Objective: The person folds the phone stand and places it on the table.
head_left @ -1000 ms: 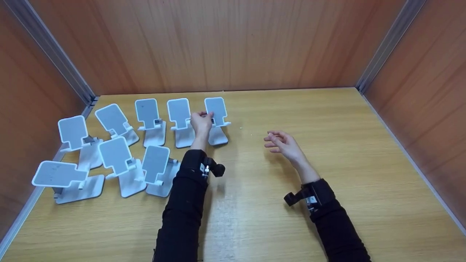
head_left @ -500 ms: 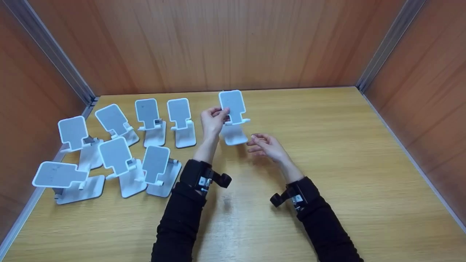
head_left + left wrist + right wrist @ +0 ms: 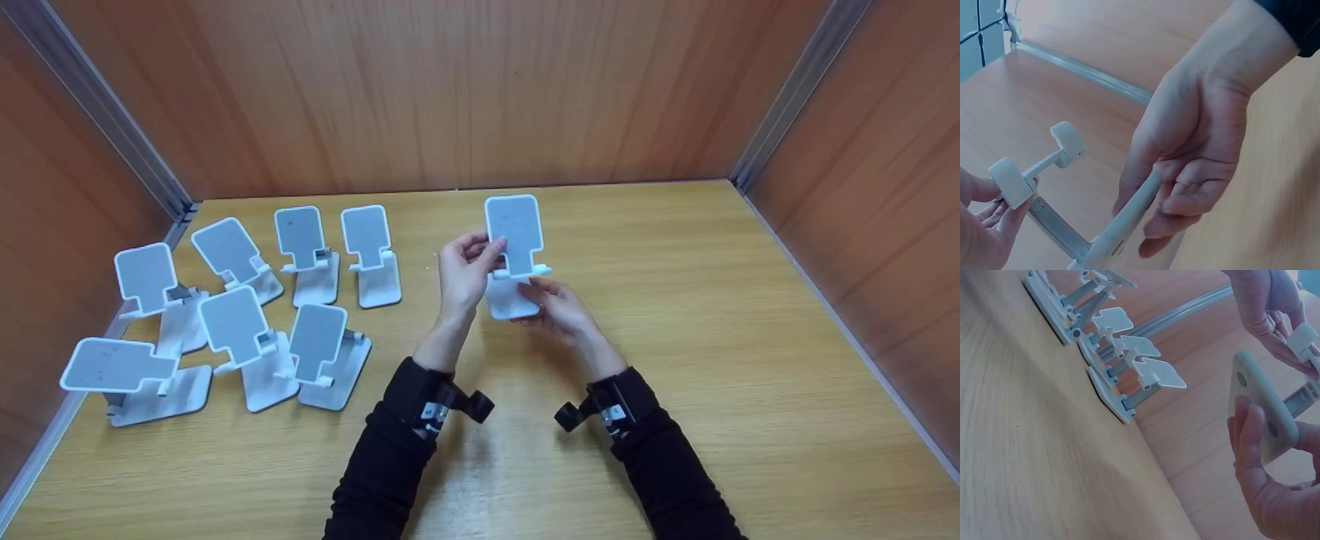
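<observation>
A white phone stand with a grey-faced plate [image 3: 517, 225] is held up over the table between both hands. My left hand [image 3: 465, 271] pinches the plate's left edge near the lower prongs, thumb in front. My right hand [image 3: 559, 311] grips the right side of the base [image 3: 507, 301], thumb on top and fingers beneath. In the right wrist view, round pads [image 3: 1273, 429] show on the base's underside, with my right fingers across it. The left wrist view shows the hinged arm [image 3: 1058, 228] joining the plate to the base.
Several similar phone stands [image 3: 319, 341] stand on the left half of the wooden table [image 3: 720, 360], some overlapping in view. The nearest upright one [image 3: 367, 236] is left of my hands. Wooden panels [image 3: 480, 90] enclose the back and sides.
My left hand has lifted the phone stand from the end of the back row and carried it right and nearer. My right hand has moved left and taken hold of its base.
</observation>
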Demonstrator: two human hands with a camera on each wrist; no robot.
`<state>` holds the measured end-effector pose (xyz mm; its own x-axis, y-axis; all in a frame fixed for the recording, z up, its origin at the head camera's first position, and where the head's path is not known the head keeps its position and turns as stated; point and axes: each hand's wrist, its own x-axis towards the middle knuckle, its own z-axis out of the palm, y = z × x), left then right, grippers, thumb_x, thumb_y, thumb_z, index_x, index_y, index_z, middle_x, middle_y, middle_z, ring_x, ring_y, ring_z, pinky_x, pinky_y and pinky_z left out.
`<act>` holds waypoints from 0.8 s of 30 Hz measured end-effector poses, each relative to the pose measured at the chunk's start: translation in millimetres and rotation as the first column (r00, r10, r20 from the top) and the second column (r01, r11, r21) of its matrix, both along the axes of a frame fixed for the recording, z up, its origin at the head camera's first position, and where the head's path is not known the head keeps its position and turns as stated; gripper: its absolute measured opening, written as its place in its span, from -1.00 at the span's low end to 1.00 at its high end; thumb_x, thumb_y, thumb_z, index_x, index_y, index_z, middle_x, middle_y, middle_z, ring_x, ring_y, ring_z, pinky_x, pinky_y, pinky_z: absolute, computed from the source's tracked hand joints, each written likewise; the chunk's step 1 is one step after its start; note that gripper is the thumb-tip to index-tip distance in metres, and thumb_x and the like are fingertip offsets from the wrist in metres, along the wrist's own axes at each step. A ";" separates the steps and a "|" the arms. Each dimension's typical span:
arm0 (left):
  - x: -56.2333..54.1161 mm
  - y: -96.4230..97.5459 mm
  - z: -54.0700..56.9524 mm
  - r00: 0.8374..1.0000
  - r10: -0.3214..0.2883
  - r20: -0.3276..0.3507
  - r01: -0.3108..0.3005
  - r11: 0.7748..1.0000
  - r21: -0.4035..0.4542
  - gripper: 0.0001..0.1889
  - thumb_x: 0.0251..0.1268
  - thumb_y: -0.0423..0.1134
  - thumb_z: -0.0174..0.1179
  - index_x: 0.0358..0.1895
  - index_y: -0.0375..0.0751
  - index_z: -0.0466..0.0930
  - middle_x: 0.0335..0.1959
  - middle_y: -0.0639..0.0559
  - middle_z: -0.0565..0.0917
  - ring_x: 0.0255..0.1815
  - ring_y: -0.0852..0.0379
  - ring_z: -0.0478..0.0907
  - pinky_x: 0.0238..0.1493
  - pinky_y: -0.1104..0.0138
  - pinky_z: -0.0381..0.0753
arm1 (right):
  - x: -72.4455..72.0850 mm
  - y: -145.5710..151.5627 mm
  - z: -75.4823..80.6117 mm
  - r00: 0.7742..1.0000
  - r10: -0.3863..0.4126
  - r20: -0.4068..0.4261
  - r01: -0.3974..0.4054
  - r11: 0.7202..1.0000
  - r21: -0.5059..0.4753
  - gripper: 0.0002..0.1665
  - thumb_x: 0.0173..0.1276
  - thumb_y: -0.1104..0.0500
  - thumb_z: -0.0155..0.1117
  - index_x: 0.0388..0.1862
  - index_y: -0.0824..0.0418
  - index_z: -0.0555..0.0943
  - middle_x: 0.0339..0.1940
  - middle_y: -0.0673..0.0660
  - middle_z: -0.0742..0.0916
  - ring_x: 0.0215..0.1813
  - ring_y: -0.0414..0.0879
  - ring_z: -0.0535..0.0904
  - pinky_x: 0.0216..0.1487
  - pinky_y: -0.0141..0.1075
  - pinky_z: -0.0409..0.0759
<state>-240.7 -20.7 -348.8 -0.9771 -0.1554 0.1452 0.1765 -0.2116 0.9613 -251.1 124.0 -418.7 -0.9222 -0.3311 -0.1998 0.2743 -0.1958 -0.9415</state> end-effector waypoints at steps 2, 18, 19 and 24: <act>5.2 2.3 -0.1 1.000 -0.013 -0.024 0.013 1.000 -0.009 -0.81 0.09 -0.49 0.16 -0.23 -0.56 0.50 -0.39 -0.30 0.62 -0.45 0.06 0.60 -0.39 0.29 0.61 | 1.9 0.8 1.3 1.000 0.002 -0.024 -0.002 1.000 -0.003 -0.54 0.35 0.24 -0.02 0.17 0.43 0.25 -0.16 0.24 0.57 -0.34 -0.04 0.59 -0.48 -0.39 0.55; 20.5 -4.5 1.9 0.992 -0.070 -0.105 0.042 0.967 -0.251 -0.63 -0.13 -0.49 0.32 -0.16 -0.50 0.47 -0.29 -0.24 0.61 -0.35 0.04 0.58 -0.27 0.32 0.59 | 8.4 4.2 11.7 0.991 0.003 -0.135 0.010 0.995 0.102 -0.59 0.29 0.31 0.04 0.10 0.45 0.35 -0.12 0.30 0.58 -0.20 0.05 0.56 -0.54 -0.35 0.56; 19.9 -5.2 1.2 0.993 -0.063 -0.104 0.035 0.966 -0.257 -0.63 -0.13 -0.50 0.32 -0.16 -0.49 0.47 -0.29 -0.23 0.61 -0.35 0.04 0.58 -0.27 0.32 0.59 | 8.6 4.2 12.2 0.991 0.000 -0.133 0.015 0.993 0.116 -0.60 0.30 0.31 0.04 0.10 0.44 0.35 -0.10 0.31 0.57 -0.19 0.05 0.56 -0.53 -0.34 0.56; 15.1 -7.2 -4.3 0.993 -0.026 -0.113 -0.007 0.961 -0.277 -0.64 -0.13 -0.48 0.32 -0.17 -0.47 0.48 -0.30 -0.20 0.61 -0.36 0.05 0.57 -0.29 0.32 0.59 | 8.8 4.3 14.7 0.992 -0.015 -0.129 0.038 0.983 0.177 -0.57 0.30 0.29 0.05 0.11 0.48 0.34 -0.03 0.39 0.54 -0.16 0.07 0.56 -0.47 -0.33 0.59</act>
<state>-225.6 -27.9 -353.1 -0.9526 -0.0844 0.2923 0.2883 0.0571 0.9558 -242.3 128.3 -404.0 -0.9518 -0.2756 -0.1348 0.1477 -0.0265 -0.9887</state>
